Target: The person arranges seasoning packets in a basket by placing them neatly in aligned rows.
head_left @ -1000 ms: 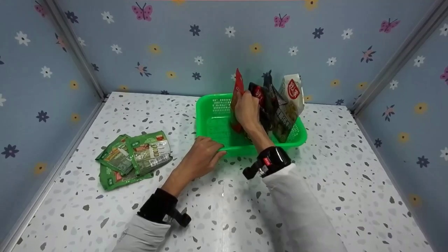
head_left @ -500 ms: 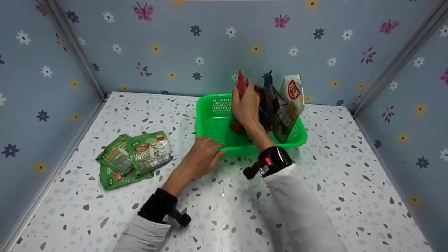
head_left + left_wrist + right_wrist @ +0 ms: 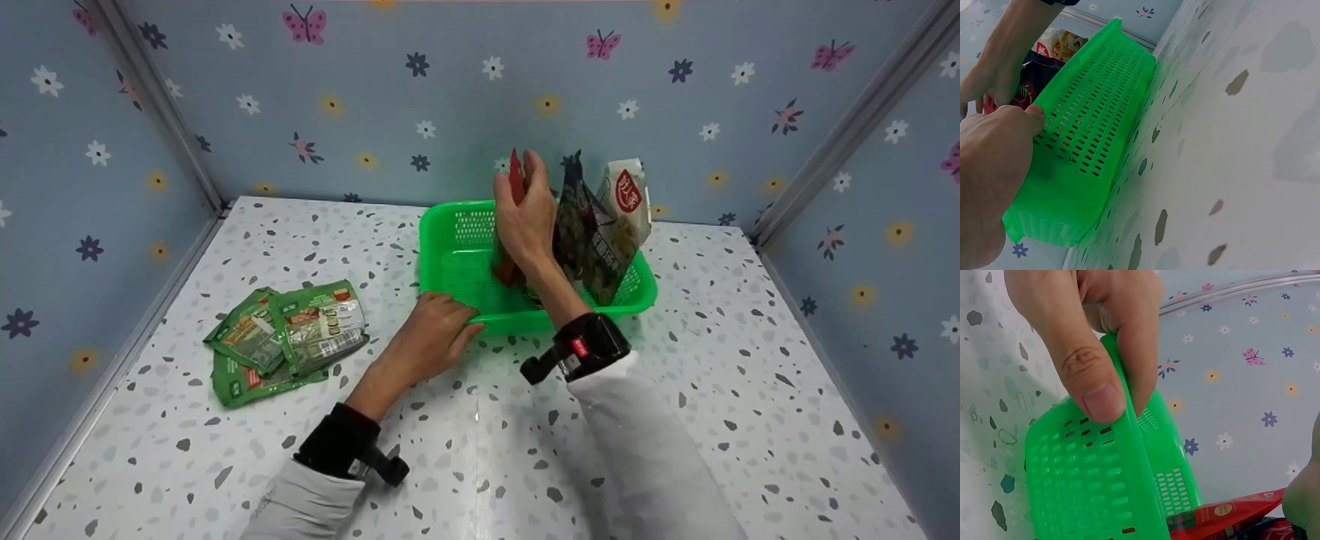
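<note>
The left hand point(image 3: 429, 339) pinches the near rim of the green basket point(image 3: 517, 324); the right hand point(image 3: 529, 225) spreads thumb and fingers either side of the red packet point(image 3: 506, 264), contact unclear; that packet stands in the basket, left of dark packets point(image 3: 574, 221). Green packets point(image 3: 321, 326) lie left of the basket.

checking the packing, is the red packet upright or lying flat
Upright: in the head view the red packet stands inside the basket, its top above the rim.
</note>
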### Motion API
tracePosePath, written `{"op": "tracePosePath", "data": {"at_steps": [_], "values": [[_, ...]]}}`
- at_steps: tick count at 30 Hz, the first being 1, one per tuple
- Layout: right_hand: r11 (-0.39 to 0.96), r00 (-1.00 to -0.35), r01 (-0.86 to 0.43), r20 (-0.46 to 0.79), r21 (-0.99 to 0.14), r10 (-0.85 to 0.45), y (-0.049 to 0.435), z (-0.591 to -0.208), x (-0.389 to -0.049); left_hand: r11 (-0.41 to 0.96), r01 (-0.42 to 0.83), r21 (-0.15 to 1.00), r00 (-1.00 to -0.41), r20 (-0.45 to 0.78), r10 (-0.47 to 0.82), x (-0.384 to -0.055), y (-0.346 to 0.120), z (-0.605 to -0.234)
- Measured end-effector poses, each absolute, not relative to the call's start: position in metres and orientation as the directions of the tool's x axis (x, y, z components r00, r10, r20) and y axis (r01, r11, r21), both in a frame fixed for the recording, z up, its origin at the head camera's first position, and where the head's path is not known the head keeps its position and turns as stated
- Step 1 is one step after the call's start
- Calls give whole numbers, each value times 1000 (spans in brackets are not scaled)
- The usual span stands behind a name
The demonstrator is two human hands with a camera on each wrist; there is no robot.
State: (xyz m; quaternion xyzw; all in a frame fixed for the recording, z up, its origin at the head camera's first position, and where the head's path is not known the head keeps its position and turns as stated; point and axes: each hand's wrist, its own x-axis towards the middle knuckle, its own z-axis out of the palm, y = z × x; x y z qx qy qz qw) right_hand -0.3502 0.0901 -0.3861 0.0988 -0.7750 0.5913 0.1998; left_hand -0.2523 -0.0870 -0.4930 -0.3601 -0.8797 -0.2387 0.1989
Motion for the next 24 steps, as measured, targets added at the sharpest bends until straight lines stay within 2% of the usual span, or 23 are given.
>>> {"op": "tracePosePath", "data": {"at_steps": [10,14,17,21,24], "values": [[297,-863,-462,500,-836,64,90,-378,-339,621,736,269,-650,538,537,-253,-87,-494],[316,-815,-536,578,-783,50,95,-379,-333,615,740,273,-645,547,534,-253,-86,-495],[348,-737,-625,675,-699,30,101,-380,-326,618,739,270,-646,545,534,-252,-86,-495],[406,-574,-756,818,-514,-34,110,-383,-311,622,734,273,-652,540,533,-252,-86,-495],[412,-458,-832,878,-370,-137,118,-389,-296,620,732,282,-657,533,534,-252,-87,-495]]}}
